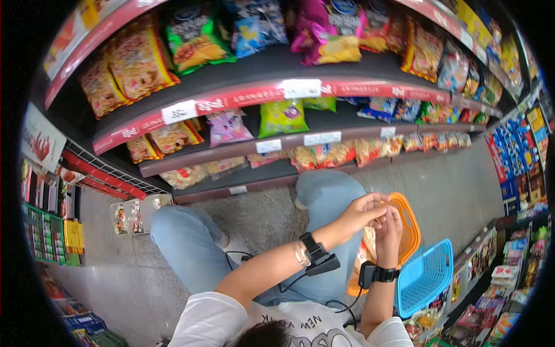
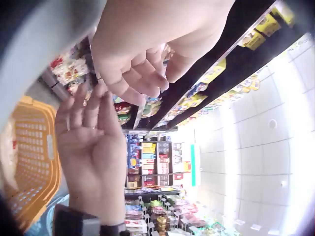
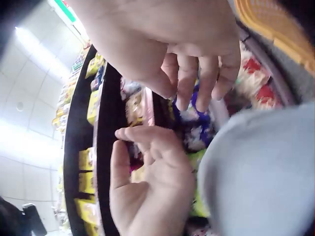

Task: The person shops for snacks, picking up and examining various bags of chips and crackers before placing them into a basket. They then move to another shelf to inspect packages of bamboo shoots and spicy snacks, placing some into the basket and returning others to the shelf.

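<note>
Both hands are raised close together over the right knee, beside an orange basket (image 1: 411, 231). The left hand (image 1: 363, 215) has loosely bent fingers, and nothing shows in its grasp; in the left wrist view this hand (image 2: 152, 44) fills the top. Its palm faces the right hand (image 1: 389, 232), whose fingers are relaxed and slightly bent, with the empty palm visible in the left wrist view (image 2: 91, 152). Seen from the right wrist, the right hand (image 3: 172, 49) hangs above the left hand (image 3: 155, 184), with a gap between them. In the head view their fingertips overlap; contact cannot be told.
A packaged item (image 1: 365, 251) lies in the orange basket. Next to it is a blue basket (image 1: 425, 280). Shelves of snack bags (image 1: 283, 118) curve ahead, above the knees. A pale bin (image 1: 140, 215) stands on the floor to the left; more shelving (image 1: 491, 289) lines the right.
</note>
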The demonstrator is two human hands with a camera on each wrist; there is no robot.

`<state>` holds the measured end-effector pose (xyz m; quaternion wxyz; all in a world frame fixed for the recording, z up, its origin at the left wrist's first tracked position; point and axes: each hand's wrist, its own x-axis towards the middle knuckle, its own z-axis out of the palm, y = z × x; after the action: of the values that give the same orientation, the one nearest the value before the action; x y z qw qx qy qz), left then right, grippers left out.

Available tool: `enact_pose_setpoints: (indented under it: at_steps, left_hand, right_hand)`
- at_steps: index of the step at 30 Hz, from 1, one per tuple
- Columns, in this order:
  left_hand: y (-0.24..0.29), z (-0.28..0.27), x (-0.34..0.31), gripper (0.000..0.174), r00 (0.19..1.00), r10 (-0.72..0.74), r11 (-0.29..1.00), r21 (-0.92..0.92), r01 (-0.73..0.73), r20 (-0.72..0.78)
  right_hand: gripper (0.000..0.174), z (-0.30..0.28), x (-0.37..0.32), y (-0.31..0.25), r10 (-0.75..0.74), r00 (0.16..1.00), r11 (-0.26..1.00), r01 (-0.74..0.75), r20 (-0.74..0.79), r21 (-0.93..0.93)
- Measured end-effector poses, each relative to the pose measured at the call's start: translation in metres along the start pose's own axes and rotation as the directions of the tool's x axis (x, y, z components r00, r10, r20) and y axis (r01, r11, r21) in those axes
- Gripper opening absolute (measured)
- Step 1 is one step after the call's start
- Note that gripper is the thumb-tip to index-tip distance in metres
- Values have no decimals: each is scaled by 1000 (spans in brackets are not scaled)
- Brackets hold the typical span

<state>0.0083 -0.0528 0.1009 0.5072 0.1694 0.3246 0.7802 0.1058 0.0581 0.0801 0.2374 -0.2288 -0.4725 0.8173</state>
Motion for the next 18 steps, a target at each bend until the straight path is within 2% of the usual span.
enact_pose_setpoints:
  at_steps: [3, 7, 10, 12, 15, 16, 17, 18]
  left_hand:
    - [37, -21, -34, 34, 992, 78, 997, 31, -75, -100]
    - [68, -73, -79, 29, 943, 193, 981, 76, -179, -272]
    - [81, -110, -119, 29, 882, 207, 975, 158, -153, -424]
    - [77, -139, -148, 29, 834, 201, 977, 169, -131, -514]
    - [42, -189, -187, 29, 727, 63, 994, -19, -104, -684]
    - [31, -198, -190, 25, 569, -72, 994, -105, -26, -819]
    - [7, -220, -187, 21, 451, -68, 998, -68, 16, -890]
    - [-11, -236, -183, 18, 437, -2, 998, 23, 51, -899]
  right_hand:
    - [17, 55, 6, 7, 19, 981, 998, -29, 195, 47]
    - [18, 120, 6, 41, 160, 923, 987, -145, 350, -70]
    - [13, 153, 2, 78, 332, 852, 943, -289, 404, -165]
    - [13, 163, -3, 109, 388, 814, 921, -321, 433, -221]
    - [15, 152, -4, 170, 481, 753, 874, -368, 449, -319]
    - [17, 133, 3, 208, 540, 749, 825, -378, 385, -420]
    - [18, 115, 5, 241, 591, 744, 764, -392, 311, -513]
    - [18, 110, 0, 256, 617, 748, 724, -418, 243, -549]
